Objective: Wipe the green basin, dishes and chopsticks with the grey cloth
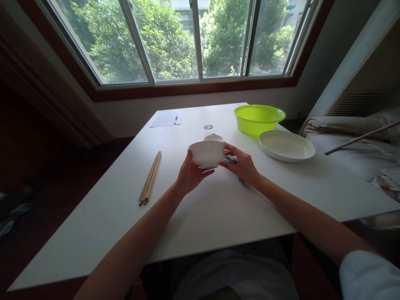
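Note:
A white bowl point(207, 155) is held up over the table between my two hands. My left hand point(191, 173) grips it from the left and below, with the thumb against its side. On the other side, my right hand point(240, 163) has its fingers and thumb at the bowl's right edge. Behind the bowl shows the rim of another white round dish point(213, 137), mostly hidden. A dark patterned item point(231, 159) lies partly covered by my right hand; I cannot make out its kind.
Several wooden chopsticks point(150, 179) lie on the white table point(200, 225) at left. A lime-green basin point(259, 118) and a white oval plate point(286, 146) are at right. Paper point(164, 118) with a pen point(176, 119) lies at the far left, near a black round mark point(208, 127).

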The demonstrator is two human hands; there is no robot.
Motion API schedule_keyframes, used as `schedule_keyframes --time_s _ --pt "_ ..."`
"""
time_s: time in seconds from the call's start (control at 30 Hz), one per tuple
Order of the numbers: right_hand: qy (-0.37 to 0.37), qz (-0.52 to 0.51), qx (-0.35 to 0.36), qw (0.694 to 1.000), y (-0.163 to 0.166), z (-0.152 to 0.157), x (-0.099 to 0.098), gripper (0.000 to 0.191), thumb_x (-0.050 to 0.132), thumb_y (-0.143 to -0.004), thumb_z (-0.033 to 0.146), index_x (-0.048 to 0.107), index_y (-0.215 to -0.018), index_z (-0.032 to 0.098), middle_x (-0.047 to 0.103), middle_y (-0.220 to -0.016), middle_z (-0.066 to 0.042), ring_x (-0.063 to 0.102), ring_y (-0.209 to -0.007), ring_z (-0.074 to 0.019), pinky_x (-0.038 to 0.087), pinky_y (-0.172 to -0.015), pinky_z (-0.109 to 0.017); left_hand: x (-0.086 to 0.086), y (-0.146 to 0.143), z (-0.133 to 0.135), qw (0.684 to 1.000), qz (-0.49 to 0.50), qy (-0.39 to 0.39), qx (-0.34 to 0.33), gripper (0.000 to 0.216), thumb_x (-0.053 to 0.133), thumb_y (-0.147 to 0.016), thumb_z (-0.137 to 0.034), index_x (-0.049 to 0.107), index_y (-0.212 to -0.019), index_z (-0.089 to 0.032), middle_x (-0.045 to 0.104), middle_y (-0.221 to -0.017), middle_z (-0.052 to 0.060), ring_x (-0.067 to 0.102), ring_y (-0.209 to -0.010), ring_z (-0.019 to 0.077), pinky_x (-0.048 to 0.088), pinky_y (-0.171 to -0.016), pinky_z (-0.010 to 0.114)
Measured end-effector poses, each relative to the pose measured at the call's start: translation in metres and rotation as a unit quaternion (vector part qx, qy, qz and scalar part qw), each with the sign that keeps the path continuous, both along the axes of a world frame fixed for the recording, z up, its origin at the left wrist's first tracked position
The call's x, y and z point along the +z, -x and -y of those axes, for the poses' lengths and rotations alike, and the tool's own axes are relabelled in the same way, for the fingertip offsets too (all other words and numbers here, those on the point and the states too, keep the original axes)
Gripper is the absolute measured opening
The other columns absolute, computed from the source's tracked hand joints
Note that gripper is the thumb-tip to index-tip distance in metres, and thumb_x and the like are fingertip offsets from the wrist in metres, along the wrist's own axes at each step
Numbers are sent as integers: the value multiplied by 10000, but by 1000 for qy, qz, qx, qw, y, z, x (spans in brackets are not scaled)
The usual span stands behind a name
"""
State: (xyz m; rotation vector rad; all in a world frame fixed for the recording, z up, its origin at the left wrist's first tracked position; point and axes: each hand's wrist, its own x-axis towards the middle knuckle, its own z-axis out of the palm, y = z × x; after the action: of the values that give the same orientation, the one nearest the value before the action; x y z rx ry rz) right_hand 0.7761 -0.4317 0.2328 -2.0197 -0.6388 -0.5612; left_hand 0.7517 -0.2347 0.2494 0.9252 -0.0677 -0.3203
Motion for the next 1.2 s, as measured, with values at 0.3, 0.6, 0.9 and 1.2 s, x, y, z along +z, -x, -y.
schedule_keyframes --time_s 0.3,0.6,0.9,1.2 --pt "-178 -175 120 961 17 -20 6 534 626 -803 401 485 -1290 233 561 -1288 -106 618 -1061 -219 525 -910 -391 -5 3 9 982 80 -13 173 710 749 -677 -434 386 -1283 -364 519 -1261 42 624 -941 179 534 -803 341" --pt "-254 -224 112 934 13 -22 3 549 636 -758 525 561 -1207 218 597 -1243 -96 604 -1061 -239 508 -911 -385 -7 5 13 981 119 -54 142 529 724 -703 -431 510 -1151 -248 567 -1161 59 570 -1011 191 495 -822 323" --pt "-386 -333 104 854 -1 -16 -1 431 591 -766 567 561 -1033 231 659 -1017 -41 652 -847 -162 536 -822 -319 -4 4 12 984 86 -41 148 610 742 -703 -324 434 -1229 -343 606 -946 -11 575 -790 119 477 -658 235" --pt "-364 -363 134 847 4 -19 2 362 605 -756 551 575 -910 224 676 -904 -38 652 -844 -171 542 -785 -317 -3 5 10 990 75 -41 111 505 739 -688 -417 513 -1111 -257 570 -1133 38 599 -923 171 510 -771 327"
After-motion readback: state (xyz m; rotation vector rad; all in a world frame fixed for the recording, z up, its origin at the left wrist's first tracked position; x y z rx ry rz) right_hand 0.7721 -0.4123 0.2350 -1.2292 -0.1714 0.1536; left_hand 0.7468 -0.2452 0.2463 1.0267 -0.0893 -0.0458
